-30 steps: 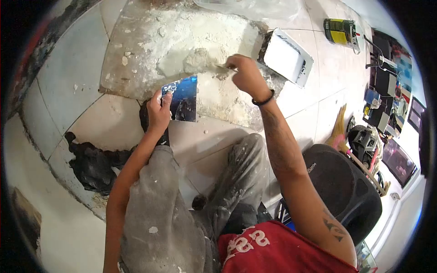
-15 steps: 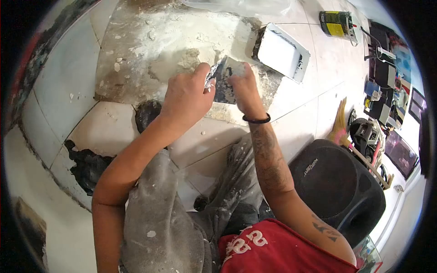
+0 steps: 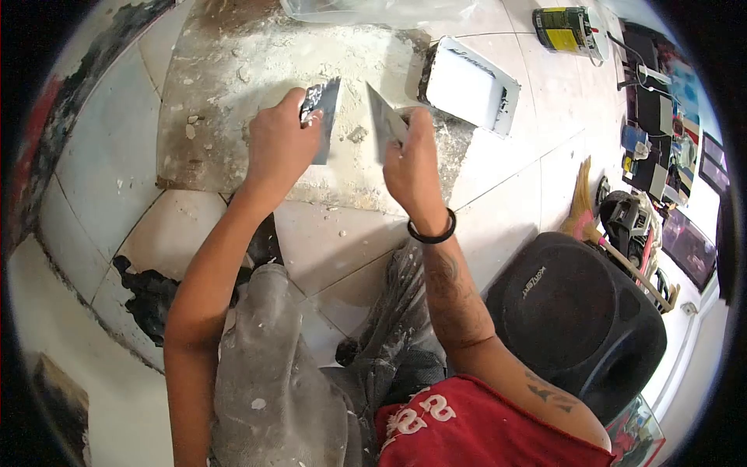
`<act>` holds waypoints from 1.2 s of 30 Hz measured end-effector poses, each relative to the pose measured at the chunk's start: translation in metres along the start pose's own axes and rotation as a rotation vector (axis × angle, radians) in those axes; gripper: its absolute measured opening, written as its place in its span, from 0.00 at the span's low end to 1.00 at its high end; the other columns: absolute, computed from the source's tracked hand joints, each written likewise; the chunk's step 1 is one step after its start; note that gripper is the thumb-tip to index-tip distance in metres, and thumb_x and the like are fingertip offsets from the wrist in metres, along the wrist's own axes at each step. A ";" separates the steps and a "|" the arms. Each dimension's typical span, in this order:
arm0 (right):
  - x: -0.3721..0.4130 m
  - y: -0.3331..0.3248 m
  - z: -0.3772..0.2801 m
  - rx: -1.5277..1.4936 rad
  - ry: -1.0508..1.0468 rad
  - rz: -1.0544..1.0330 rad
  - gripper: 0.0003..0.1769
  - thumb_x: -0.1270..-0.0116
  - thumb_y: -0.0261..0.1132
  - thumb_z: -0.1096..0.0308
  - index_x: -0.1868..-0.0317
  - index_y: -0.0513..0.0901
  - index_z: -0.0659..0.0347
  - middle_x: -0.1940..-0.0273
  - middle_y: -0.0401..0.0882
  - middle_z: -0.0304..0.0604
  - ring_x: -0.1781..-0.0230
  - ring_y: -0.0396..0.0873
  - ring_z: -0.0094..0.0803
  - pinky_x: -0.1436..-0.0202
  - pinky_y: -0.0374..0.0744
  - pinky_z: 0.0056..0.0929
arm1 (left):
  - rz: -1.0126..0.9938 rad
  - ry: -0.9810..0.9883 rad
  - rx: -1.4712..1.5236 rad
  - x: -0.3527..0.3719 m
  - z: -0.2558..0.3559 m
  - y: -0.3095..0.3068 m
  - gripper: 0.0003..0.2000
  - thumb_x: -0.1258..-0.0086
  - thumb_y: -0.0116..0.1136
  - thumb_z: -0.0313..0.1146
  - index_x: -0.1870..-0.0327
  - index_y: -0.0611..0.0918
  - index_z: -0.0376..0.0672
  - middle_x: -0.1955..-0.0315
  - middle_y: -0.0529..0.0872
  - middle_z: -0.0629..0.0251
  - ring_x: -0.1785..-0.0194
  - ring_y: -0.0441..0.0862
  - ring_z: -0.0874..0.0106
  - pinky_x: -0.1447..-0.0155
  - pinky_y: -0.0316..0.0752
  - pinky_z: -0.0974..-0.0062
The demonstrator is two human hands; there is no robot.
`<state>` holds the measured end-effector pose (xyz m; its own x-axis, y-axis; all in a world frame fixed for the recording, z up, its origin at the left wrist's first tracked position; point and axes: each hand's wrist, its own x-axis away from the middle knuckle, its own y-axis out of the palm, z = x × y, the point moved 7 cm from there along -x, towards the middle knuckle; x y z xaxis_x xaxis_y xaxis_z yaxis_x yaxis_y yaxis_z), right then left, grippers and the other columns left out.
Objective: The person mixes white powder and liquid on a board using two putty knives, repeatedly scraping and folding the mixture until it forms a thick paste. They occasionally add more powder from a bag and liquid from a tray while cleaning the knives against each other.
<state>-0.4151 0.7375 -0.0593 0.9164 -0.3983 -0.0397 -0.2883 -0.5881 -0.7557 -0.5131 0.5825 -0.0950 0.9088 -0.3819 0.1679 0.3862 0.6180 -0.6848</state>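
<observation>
My left hand [image 3: 282, 144] is closed round a metal scraper [image 3: 330, 117], its blade upright and smeared with paste near the fingers. In my right hand [image 3: 412, 167], with a black band at the wrist, is a second scraper [image 3: 381, 117], its blade tilted toward the left. A gap separates the two blades. Below both hands lies a board [image 3: 210, 86] coated with pale paste, and a small grey lump [image 3: 357, 135] of it shows between the blades.
A white tray [image 3: 467, 86] with dark smears rests at the board's right edge. Farther right are a can [image 3: 562, 29], a broom [image 3: 582, 198] and a black speaker [image 3: 576, 311]. Clear plastic [image 3: 373, 9] lies at the top. Dark cloth-like material [image 3: 148, 296] is at left.
My hands have moved apart, the left one leftward. The two blades, close together before, are now separated. The view has shifted slightly.
</observation>
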 end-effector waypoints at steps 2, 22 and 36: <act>-0.002 -0.013 -0.003 0.126 -0.134 -0.039 0.17 0.52 0.51 0.90 0.60 0.68 0.70 0.61 0.67 0.59 0.59 0.66 0.57 0.54 0.67 0.48 | 0.062 0.075 0.008 0.001 0.008 -0.012 0.10 0.38 0.66 0.35 0.63 0.81 0.38 0.76 0.82 0.51 0.73 0.80 0.51 0.66 0.73 0.59; -0.003 -0.002 -0.030 0.173 -0.692 0.164 0.11 0.64 0.64 0.78 0.75 0.79 0.57 0.70 0.72 0.36 0.67 0.70 0.37 0.63 0.66 0.37 | 0.086 0.593 -0.041 0.008 0.056 -0.007 0.04 0.45 0.65 0.24 0.72 0.81 0.39 0.73 0.76 0.62 0.69 0.79 0.61 0.64 0.75 0.66; 0.003 -0.003 -0.024 0.174 -0.640 0.101 0.09 0.62 0.64 0.79 0.76 0.81 0.57 0.71 0.72 0.37 0.67 0.71 0.36 0.63 0.69 0.36 | 0.070 0.630 -0.039 0.040 0.059 0.001 0.03 0.46 0.60 0.24 0.73 0.79 0.40 0.73 0.76 0.62 0.66 0.80 0.62 0.64 0.76 0.65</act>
<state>-0.4185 0.7214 -0.0412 0.8868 0.0820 -0.4548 -0.3813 -0.4263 -0.8203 -0.4668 0.6083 -0.0470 0.6598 -0.6802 -0.3193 0.3127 0.6349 -0.7064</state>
